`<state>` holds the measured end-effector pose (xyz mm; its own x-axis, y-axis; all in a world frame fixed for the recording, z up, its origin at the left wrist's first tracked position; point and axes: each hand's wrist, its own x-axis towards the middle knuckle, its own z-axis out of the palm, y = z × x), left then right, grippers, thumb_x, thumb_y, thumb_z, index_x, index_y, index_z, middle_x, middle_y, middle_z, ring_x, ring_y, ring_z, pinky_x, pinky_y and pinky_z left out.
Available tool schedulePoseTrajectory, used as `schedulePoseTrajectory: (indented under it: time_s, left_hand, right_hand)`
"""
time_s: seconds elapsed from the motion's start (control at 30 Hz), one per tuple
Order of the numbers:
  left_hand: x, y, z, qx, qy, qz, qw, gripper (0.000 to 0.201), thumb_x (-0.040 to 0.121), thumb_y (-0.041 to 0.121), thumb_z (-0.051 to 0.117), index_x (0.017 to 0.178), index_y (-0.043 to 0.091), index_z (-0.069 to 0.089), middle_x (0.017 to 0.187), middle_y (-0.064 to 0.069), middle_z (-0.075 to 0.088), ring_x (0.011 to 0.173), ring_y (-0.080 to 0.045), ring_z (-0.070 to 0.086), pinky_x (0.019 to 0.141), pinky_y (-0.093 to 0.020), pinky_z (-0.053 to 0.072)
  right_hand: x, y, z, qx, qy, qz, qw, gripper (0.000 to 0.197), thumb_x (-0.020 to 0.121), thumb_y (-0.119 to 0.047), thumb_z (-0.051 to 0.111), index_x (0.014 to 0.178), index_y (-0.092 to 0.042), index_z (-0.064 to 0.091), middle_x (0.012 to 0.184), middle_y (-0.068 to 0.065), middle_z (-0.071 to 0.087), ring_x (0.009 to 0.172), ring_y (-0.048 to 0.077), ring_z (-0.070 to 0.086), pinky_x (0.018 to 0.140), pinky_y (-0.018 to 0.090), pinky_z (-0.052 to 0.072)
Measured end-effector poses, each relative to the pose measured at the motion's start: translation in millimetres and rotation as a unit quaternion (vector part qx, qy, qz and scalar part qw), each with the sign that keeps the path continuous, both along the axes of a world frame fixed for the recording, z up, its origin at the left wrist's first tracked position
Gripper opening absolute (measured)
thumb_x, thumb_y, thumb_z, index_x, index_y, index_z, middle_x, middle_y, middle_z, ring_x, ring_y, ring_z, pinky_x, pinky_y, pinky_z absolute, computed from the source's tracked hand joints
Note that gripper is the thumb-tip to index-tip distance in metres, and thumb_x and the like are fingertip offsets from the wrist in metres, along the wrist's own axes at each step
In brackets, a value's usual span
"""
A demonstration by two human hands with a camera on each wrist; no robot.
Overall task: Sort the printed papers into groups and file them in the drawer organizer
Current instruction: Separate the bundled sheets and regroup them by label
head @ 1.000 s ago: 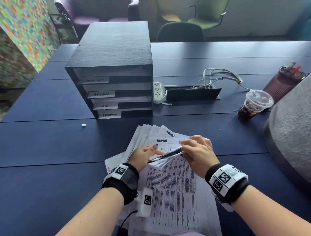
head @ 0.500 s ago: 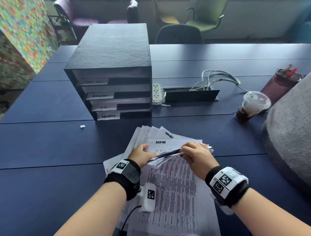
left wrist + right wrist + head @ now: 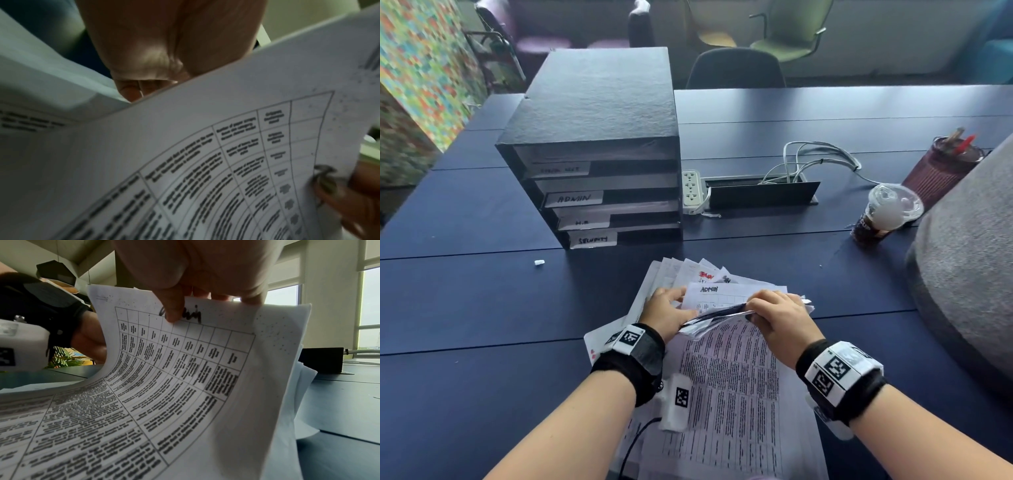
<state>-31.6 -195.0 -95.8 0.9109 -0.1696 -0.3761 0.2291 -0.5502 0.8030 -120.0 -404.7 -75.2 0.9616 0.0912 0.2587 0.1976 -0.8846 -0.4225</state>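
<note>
A pile of printed papers point(image 3: 732, 387) lies on the dark blue table in front of me, fanned out at its far end. My right hand point(image 3: 779, 317) pinches the lifted top edges of several sheets point(image 3: 185, 363), thumb on the printed side. My left hand point(image 3: 666, 310) holds the same bent-up bundle at its left edge point(image 3: 205, 146). Beyond it a sheet marked ADMIN point(image 3: 722, 296) shows. The black drawer organizer point(image 3: 599, 150) stands at the back left, its slots labelled, among them ADMIN point(image 3: 573, 198) and SECURITY point(image 3: 592, 240).
A power strip point(image 3: 691, 192) and an open cable box point(image 3: 760, 192) sit right of the organizer. An iced drink cup point(image 3: 883, 216) and a pen pot point(image 3: 941, 168) stand at the right, beside a grey rounded object point(image 3: 969, 267). A small white scrap point(image 3: 539, 262) lies left.
Both hands stay on the lifted bundle. The ADMIN sheet behind it has come further into view, and the fanned sheets beyond have shifted slightly.
</note>
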Motion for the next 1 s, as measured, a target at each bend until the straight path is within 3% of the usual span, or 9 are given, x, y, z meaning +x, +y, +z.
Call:
schedulePoseTrajectory:
  time_s: [0.1, 0.23, 0.3, 0.37, 0.47, 0.6, 0.73, 0.87, 1.0]
  left_hand:
    - [-2.0, -1.3, 0.4, 0.020, -0.015, -0.033, 0.999, 0.036, 0.078, 0.026, 0.074, 0.113, 0.021, 0.068, 0.115, 0.007, 0.055, 0.114, -0.016, 0.047, 0.106, -0.034, 0.037]
    - [-8.2, -3.1, 9.7, -0.121, 0.027, -0.078, 0.989, 0.029, 0.082, 0.003, 0.067, 0.106, 0.019, 0.069, 0.101, -0.001, 0.072, 0.097, -0.020, 0.067, 0.087, -0.030, 0.052]
    - [-7.0, -3.1, 7.9, -0.100, 0.010, -0.075, 0.992, 0.021, 0.084, 0.003, 0.066, 0.097, 0.018, 0.072, 0.090, 0.000, 0.073, 0.082, -0.015, 0.067, 0.079, -0.028, 0.052]
    - [-8.1, -2.4, 9.1, -0.068, -0.025, -0.055, 0.996, 0.018, 0.083, 0.007, 0.066, 0.087, 0.022, 0.074, 0.083, 0.004, 0.074, 0.077, -0.014, 0.067, 0.077, -0.030, 0.054]
    - [-11.8, -3.3, 15.4, -0.093, -0.066, -0.009, 0.993, 0.025, 0.082, 0.005, 0.065, 0.078, 0.027, 0.076, 0.077, 0.008, 0.074, 0.079, -0.013, 0.070, 0.076, -0.029, 0.057]
    - [-7.1, 8.1, 37.2, -0.167, -0.106, 0.115, 0.974, 0.023, 0.079, -0.003, 0.066, 0.076, 0.019, 0.073, 0.068, 0.014, 0.070, 0.070, -0.007, 0.064, 0.059, -0.012, 0.049]
    - [5.2, 28.9, 64.7, -0.217, -0.129, 0.153, 0.956, 0.012, 0.083, 0.004, 0.068, 0.091, 0.012, 0.072, 0.074, 0.016, 0.070, 0.067, 0.000, 0.064, 0.058, -0.007, 0.047]
    - [12.4, 42.6, 85.9, -0.189, -0.184, 0.149, 0.953, 0.017, 0.088, 0.026, 0.065, 0.097, 0.012, 0.070, 0.093, 0.007, 0.072, 0.078, -0.003, 0.063, 0.076, -0.019, 0.049]
    - [20.1, 51.0, 116.8, -0.203, -0.271, 0.185, 0.923, 0.006, 0.090, 0.020, 0.062, 0.086, 0.017, 0.065, 0.076, 0.019, 0.067, 0.070, 0.002, 0.060, 0.071, -0.019, 0.048]
  right_hand:
    - [-0.2, -0.3, -1.3, 0.002, 0.001, 0.000, 1.000, 0.013, 0.076, -0.016, 0.059, 0.080, -0.028, 0.057, 0.085, -0.012, 0.061, 0.080, 0.010, 0.051, 0.075, 0.031, 0.034]
    - [0.3, -0.8, -0.7, -0.001, 0.019, -0.003, 1.000, 0.014, 0.075, -0.014, 0.058, 0.082, -0.026, 0.059, 0.086, -0.011, 0.062, 0.079, 0.019, 0.060, 0.075, 0.032, 0.034]
    - [1.4, -0.6, 1.0, -0.007, 0.029, -0.002, 1.000, 0.014, 0.074, -0.014, 0.058, 0.081, -0.025, 0.060, 0.086, -0.011, 0.063, 0.078, 0.021, 0.061, 0.075, 0.032, 0.034]
    - [3.3, -0.6, 3.7, -0.013, 0.032, -0.005, 0.999, 0.013, 0.074, -0.014, 0.058, 0.081, -0.025, 0.060, 0.084, -0.011, 0.062, 0.078, 0.021, 0.061, 0.075, 0.031, 0.033]
    - [8.7, -1.6, 14.4, -0.020, 0.038, -0.006, 0.999, 0.010, 0.079, -0.016, 0.054, 0.081, -0.023, 0.060, 0.084, -0.010, 0.061, 0.080, 0.021, 0.058, 0.077, 0.028, 0.026]
    - [21.7, -9.0, 35.1, -0.048, 0.076, -0.009, 0.996, 0.020, 0.084, -0.027, 0.045, 0.086, -0.019, 0.063, 0.085, -0.006, 0.060, 0.087, 0.023, 0.056, 0.082, 0.032, 0.029]
    - [27.0, -10.1, 42.5, -0.064, 0.110, -0.001, 0.992, 0.030, 0.083, -0.030, 0.042, 0.096, -0.019, 0.066, 0.093, -0.004, 0.064, 0.091, 0.023, 0.056, 0.087, 0.037, 0.034]
    - [23.5, -2.4, 32.1, -0.075, 0.084, -0.004, 0.994, 0.019, 0.082, -0.023, 0.049, 0.087, -0.018, 0.066, 0.083, -0.003, 0.063, 0.079, 0.028, 0.059, 0.076, 0.037, 0.038]
    - [20.7, 3.0, 26.7, -0.087, 0.077, -0.012, 0.993, 0.015, 0.080, -0.022, 0.051, 0.084, -0.019, 0.065, 0.081, -0.003, 0.063, 0.077, 0.028, 0.061, 0.073, 0.039, 0.042]
